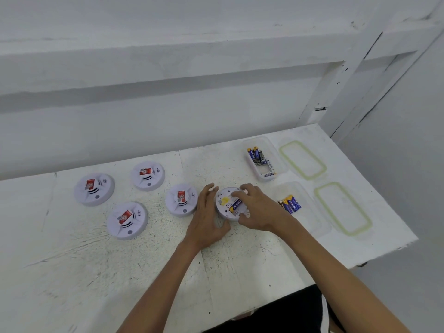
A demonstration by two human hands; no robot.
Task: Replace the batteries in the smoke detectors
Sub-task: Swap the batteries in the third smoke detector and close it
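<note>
I have the fifth smoke detector (224, 211) flipped on its back on the worktop (144, 260), right of centre, with its battery bay open to me. My left hand (206, 219) steadies it, fingers curled round the far rim and thumb hooked on the near edge. My right hand (260, 210) is bent over the bay, its fingertips closed on a blue-and-yellow battery (235, 205) that lies in the slot. By my reading this is the seating step, with a cell going in, though it could as well be coming out. I cannot tell whether the battery is fully home. The next move calls for a firm push along the slot with the ends the right way round, then the cover back on. The near tub (310, 219) just right of my hand holds matching batteries, the far tub (276, 162) a darker lot. Four other detectors (181, 200) sit face up to the left.
</note>
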